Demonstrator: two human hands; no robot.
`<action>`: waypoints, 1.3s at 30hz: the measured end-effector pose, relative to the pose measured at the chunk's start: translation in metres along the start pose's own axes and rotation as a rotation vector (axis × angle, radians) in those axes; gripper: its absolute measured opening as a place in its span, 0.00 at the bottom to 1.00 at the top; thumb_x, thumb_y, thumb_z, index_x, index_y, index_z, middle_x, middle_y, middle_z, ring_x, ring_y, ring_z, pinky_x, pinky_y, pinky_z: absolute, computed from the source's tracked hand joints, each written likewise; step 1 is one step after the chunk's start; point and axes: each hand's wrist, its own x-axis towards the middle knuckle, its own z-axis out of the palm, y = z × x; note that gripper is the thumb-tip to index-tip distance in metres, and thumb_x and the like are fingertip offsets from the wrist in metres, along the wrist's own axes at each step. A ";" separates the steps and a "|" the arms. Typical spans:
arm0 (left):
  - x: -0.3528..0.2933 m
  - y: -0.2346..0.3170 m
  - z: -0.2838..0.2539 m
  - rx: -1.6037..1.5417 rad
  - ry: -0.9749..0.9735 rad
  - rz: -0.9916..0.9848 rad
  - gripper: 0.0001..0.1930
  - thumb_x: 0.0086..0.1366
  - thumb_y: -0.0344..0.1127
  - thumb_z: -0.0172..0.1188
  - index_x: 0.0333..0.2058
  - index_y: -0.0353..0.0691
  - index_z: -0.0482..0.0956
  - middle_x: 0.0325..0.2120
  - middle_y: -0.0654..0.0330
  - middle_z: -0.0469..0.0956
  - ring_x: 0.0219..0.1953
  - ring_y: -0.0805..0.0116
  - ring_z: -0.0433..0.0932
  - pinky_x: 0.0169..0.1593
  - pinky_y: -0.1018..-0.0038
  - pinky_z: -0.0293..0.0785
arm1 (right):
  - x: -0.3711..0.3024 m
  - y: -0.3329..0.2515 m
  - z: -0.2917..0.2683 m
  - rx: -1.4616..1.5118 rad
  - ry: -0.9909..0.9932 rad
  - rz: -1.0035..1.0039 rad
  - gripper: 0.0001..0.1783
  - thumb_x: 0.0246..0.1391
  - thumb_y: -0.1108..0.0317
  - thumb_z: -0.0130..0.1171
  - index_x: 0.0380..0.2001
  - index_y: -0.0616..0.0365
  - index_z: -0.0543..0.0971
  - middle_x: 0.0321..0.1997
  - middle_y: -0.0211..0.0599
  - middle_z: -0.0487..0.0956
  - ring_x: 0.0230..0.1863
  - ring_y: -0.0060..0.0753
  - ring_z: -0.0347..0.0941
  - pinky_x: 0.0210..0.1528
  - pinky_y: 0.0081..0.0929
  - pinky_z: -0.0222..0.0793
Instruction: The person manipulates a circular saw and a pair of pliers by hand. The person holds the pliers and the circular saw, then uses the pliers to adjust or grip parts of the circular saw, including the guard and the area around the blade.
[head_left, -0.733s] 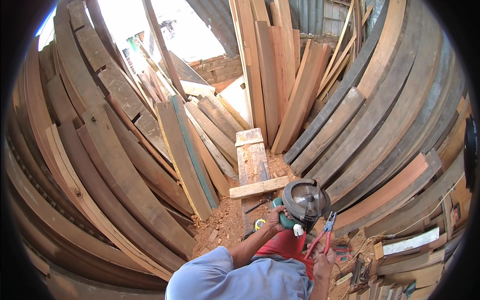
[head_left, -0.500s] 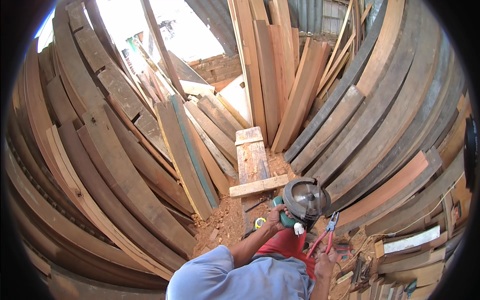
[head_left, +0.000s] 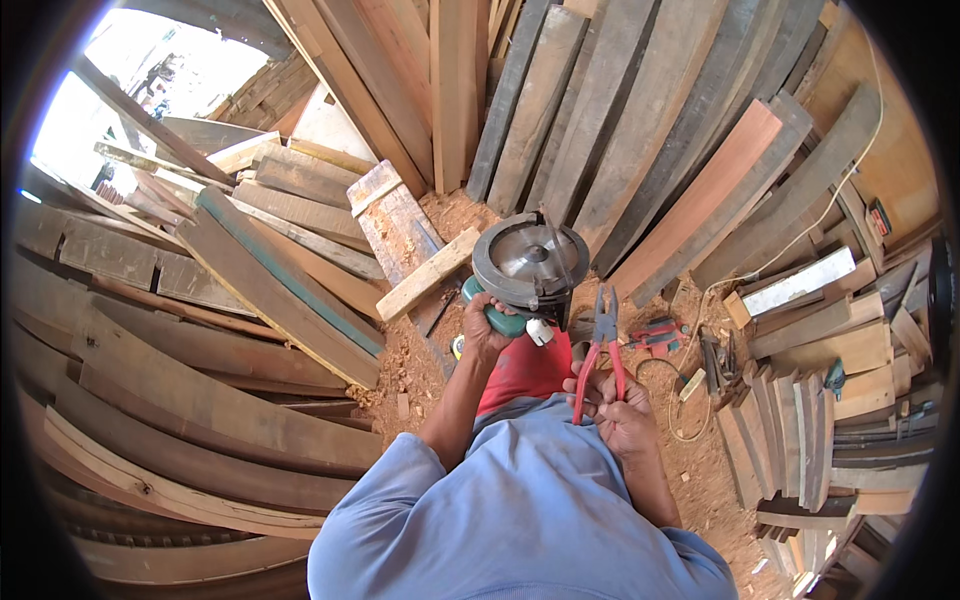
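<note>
My left hand (head_left: 483, 322) is closed around the green handle of a circular saw (head_left: 530, 258), whose round metal blade and dark guard face up. A small white block, perhaps a plug or connector (head_left: 539, 331), sticks out by the handle's lower end. To the right, my right hand (head_left: 622, 412) grips a pair of pliers (head_left: 604, 330) by their red handles. The plier jaws point away from me, close to the saw but apart from it. Part of a yellow tape measure (head_left: 458, 346) shows beside my left wrist.
A low plank bench (head_left: 390, 220) with a wooden crosspiece (head_left: 428, 274) stands ahead on sawdust. Timber boards (head_left: 630, 120) lean all around. At right lie a red tool (head_left: 660, 337), a pale cord (head_left: 705, 300) and stacked offcuts (head_left: 790, 430).
The view has turned to the right and tilted down. My right hand has raised the pliers nearer the saw, and they show more fully. The left hand keeps its hold.
</note>
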 end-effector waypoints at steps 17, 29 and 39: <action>-0.009 -0.008 0.009 0.053 -0.059 0.014 0.02 0.55 0.28 0.54 0.26 0.42 0.71 0.18 0.66 0.69 0.22 0.74 0.70 0.30 0.73 0.73 | 0.029 -0.030 0.030 -0.762 0.026 -0.433 0.30 0.51 0.75 0.62 0.57 0.61 0.64 0.40 0.32 0.71 0.39 0.20 0.67 0.45 0.25 0.70; -0.012 -0.033 0.007 0.270 -0.107 -0.029 0.07 0.59 0.38 0.59 0.27 0.44 0.72 0.21 0.64 0.71 0.23 0.68 0.72 0.34 0.69 0.73 | 0.083 -0.005 0.056 -1.790 0.091 -0.409 0.22 0.53 0.62 0.62 0.50 0.61 0.74 0.42 0.57 0.79 0.46 0.64 0.74 0.49 0.53 0.67; -0.015 -0.048 0.008 0.385 -0.132 0.023 0.05 0.59 0.32 0.58 0.28 0.40 0.72 0.20 0.61 0.72 0.21 0.68 0.72 0.30 0.69 0.73 | 0.112 -0.012 0.075 -1.951 -0.013 -0.402 0.20 0.52 0.65 0.60 0.47 0.62 0.75 0.40 0.58 0.79 0.45 0.63 0.75 0.49 0.53 0.69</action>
